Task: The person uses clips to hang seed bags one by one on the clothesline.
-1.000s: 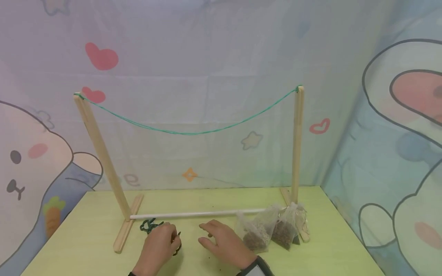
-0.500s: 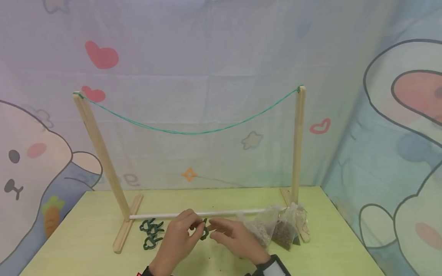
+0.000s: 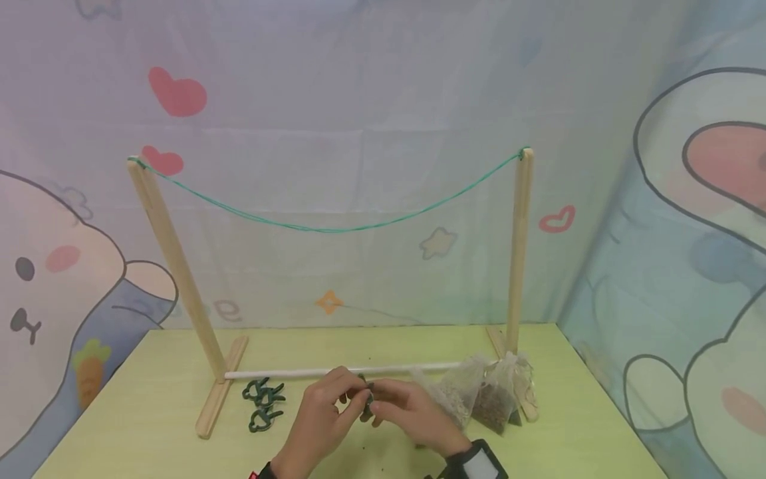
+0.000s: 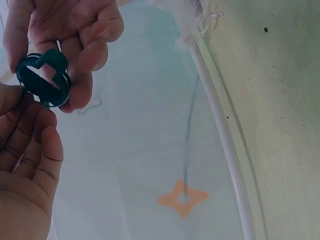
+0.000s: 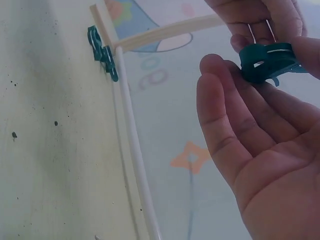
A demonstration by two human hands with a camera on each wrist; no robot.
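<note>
A green plastic plant clip (image 3: 367, 407) is between my hands over the middle of the table. My left hand (image 3: 323, 411) pinches it from the left with thumb and fingers. From the other side my right hand (image 3: 419, 414) has its thumb and index finger on it, the other fingers reaching out. In the left wrist view the clip (image 4: 59, 61) shows its lobed, ring-like opening. The right wrist view has the same clip (image 5: 260, 70) above my right palm. Several more green clips (image 3: 261, 420) lie in a small pile near the left post.
Two wooden posts (image 3: 179, 279) stand on flat feet, joined low by a white rod (image 3: 275, 374). A green string (image 3: 326, 230) sags between their tops. Sheer pouches (image 3: 493, 406) with dark and pale contents sit by the right post (image 3: 519, 266). A printed cloth hangs behind.
My left hand has lifted the clip away from the pile and brought it rightward to the middle. My right hand has closed in from open onto it.
</note>
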